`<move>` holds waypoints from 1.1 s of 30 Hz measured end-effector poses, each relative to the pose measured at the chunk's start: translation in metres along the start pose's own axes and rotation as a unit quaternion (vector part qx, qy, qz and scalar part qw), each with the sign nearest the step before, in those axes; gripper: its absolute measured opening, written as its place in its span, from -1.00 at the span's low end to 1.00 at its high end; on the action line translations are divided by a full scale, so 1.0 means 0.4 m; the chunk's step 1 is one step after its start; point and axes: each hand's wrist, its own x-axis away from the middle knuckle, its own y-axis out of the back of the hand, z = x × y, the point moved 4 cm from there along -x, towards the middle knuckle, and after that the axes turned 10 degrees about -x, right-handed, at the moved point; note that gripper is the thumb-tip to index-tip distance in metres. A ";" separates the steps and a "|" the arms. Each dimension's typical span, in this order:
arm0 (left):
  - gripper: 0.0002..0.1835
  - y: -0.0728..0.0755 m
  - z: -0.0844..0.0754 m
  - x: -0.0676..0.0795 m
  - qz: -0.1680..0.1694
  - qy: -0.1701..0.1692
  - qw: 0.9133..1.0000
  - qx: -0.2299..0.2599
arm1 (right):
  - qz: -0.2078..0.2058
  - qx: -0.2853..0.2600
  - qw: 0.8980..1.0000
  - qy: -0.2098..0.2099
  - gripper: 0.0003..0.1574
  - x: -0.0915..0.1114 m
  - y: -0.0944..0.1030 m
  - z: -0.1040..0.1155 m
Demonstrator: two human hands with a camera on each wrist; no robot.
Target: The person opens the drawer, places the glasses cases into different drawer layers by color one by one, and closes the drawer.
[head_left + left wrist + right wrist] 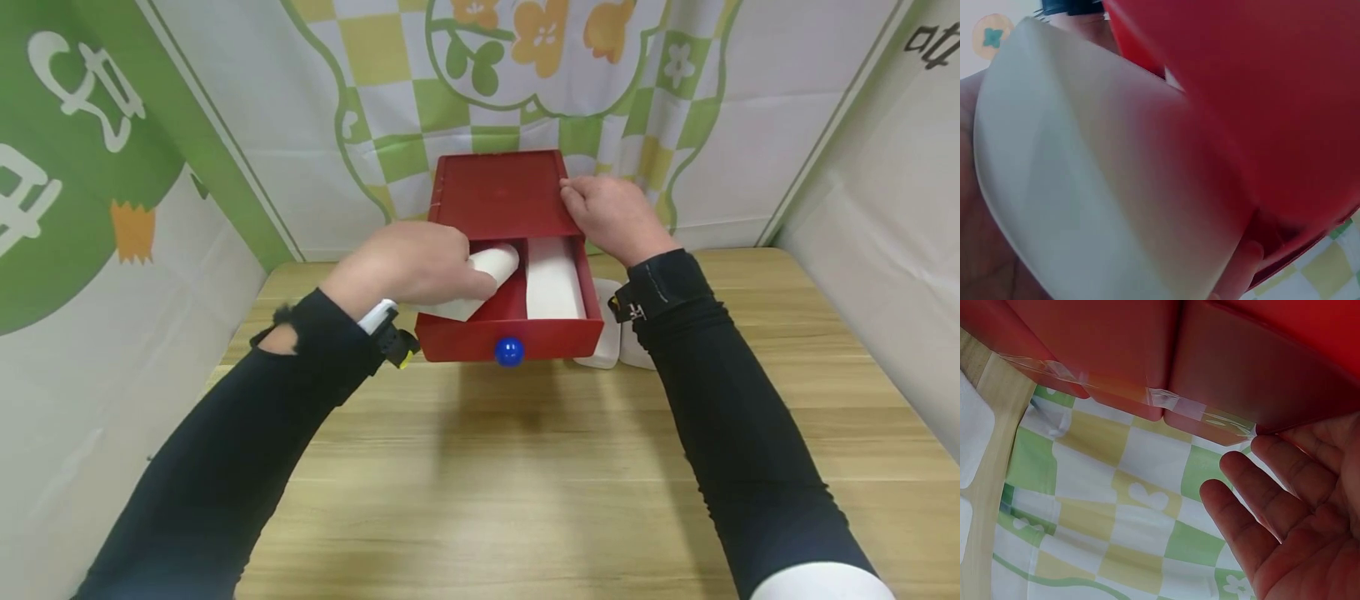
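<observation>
The left hand (412, 262) grips a tilted white item (497, 262) at the pulled-out red drawer (461, 343); the right hand (618, 215), fingers loosely extended, touches the red box (498, 196).

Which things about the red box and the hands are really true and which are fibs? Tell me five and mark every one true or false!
1. The red drawer with the blue knob is pulled out. True.
2. The left hand is holding a white thing. True.
3. The right hand is squeezing the blue knob. False: it is up at the right edge of the red box.
4. A white piece lies in the right side of the drawer. True.
5. The table is purple. False: it is a light wood colour.
</observation>
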 end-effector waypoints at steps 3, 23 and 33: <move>-0.56 -0.004 -0.012 -0.009 0.001 0.008 1.000 -0.018 | -0.001 0.002 1.000 0.001 -0.39 0.000 0.000 -0.001; -0.57 -0.037 -0.056 -0.067 -0.013 0.035 0.998 -0.046 | -0.008 0.000 1.000 0.011 -0.39 -0.001 0.001 0.000; -0.49 -0.072 -0.067 -0.106 0.028 0.022 0.998 -0.048 | -0.007 0.004 1.000 0.014 -0.39 -0.002 0.001 -0.002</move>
